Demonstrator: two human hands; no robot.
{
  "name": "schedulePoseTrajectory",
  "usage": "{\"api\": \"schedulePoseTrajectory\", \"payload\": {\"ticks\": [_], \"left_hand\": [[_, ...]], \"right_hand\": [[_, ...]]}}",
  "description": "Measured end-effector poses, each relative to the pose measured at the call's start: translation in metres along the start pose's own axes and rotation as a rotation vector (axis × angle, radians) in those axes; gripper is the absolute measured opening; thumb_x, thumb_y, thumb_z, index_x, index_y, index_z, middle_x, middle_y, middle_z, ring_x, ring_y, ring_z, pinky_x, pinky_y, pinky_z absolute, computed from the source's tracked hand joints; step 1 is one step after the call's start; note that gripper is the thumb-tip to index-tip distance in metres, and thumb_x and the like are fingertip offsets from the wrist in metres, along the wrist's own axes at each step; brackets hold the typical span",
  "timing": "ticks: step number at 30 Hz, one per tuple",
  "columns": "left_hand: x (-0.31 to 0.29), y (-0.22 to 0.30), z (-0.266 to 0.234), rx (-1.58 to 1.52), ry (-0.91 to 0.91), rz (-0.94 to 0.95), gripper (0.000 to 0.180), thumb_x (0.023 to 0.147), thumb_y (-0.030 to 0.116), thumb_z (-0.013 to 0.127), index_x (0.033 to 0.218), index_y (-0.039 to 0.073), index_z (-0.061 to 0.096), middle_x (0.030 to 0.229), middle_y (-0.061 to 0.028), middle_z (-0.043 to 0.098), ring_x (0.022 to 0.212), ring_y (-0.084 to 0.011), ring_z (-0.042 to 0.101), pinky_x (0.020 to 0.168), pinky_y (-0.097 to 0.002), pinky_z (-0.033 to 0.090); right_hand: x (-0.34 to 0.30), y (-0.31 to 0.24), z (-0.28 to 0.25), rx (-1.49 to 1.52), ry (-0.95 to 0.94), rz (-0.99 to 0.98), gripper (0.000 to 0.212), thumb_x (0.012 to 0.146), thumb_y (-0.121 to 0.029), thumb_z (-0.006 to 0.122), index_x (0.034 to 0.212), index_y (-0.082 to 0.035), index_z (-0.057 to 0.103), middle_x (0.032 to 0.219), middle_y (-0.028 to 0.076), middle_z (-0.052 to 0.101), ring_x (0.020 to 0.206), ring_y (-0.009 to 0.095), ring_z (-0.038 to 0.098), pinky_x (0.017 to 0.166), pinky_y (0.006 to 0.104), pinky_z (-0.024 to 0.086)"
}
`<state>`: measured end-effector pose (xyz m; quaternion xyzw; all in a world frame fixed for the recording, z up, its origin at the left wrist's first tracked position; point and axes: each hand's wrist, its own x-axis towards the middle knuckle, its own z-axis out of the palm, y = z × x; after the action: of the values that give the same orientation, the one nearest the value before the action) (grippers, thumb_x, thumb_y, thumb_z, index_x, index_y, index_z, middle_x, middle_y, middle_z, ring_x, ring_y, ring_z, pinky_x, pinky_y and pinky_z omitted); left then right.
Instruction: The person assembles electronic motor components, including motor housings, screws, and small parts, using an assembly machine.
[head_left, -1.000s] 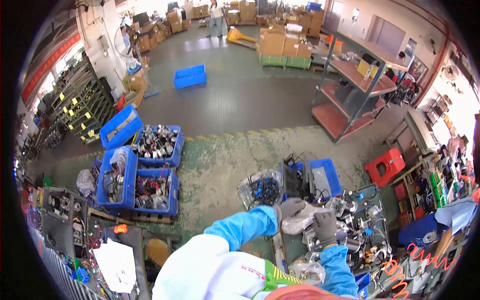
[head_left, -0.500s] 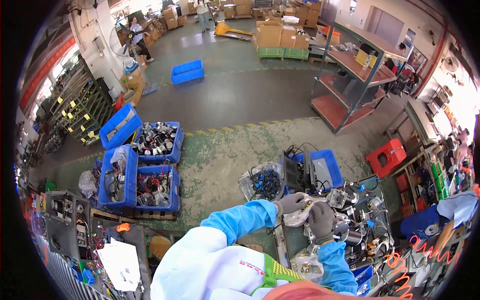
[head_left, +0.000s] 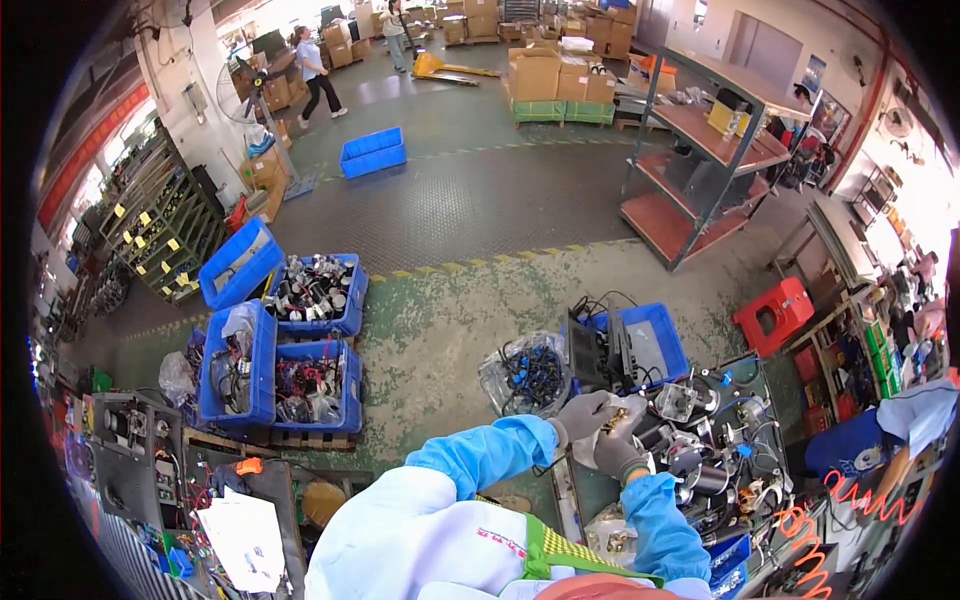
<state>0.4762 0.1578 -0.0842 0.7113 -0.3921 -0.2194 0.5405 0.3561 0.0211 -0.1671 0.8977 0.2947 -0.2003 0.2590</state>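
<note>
My left hand [head_left: 582,414], in a grey glove, is closed on the edge of a clear plastic bag [head_left: 597,441]. Close beside it, my right hand [head_left: 619,456], gloved the same way, has its fingers at small brass-coloured parts [head_left: 614,420] by the bag's mouth; whether it grips parts or plastic is too small to tell. Both hands are over the left side of a workbench crowded with silver motors [head_left: 708,478] and wires. A second clear bag [head_left: 612,535] with small parts lies beneath my right forearm.
Beyond the bench stand a bag of black and blue cables [head_left: 533,375] and a blue crate [head_left: 652,340]. Blue bins of motors [head_left: 318,293] are stacked at left. A red stool [head_left: 775,315] and a shelf rack [head_left: 708,150] stand at right. Two people [head_left: 312,75] are far back.
My right hand has moved left and down, closer to my left hand, and the brass-coloured parts now show between them. In the background, one person has walked to the right.
</note>
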Motion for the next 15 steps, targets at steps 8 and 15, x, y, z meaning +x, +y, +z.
{"api": "schedulePoseTrajectory", "payload": {"ticks": [8,15], "left_hand": [[-0.001,-0.007,0.009,0.207,-0.169,0.163,0.026,0.087,0.030,0.054,0.092,0.005,0.055,0.086,-0.0206,0.058,0.082,-0.0394,0.056,0.069,-0.0437,0.045],[0.001,-0.025,0.039,0.259,-0.356,0.192,0.025,0.086,0.031,0.056,0.091,0.007,0.056,0.084,-0.0177,0.059,0.077,-0.0347,0.057,0.068,-0.0405,0.045]], "right_hand": [[-0.018,0.016,-0.056,0.876,-0.227,0.675,0.038,0.085,-0.028,0.043,0.104,0.000,0.061,0.111,0.021,0.059,0.097,0.030,0.060,0.083,0.0434,0.047],[-0.009,-0.005,-0.022,1.080,0.382,0.767,0.026,0.083,-0.020,0.048,0.093,-0.003,0.064,0.092,0.016,0.065,0.092,0.028,0.061,0.077,0.0403,0.048]]}}
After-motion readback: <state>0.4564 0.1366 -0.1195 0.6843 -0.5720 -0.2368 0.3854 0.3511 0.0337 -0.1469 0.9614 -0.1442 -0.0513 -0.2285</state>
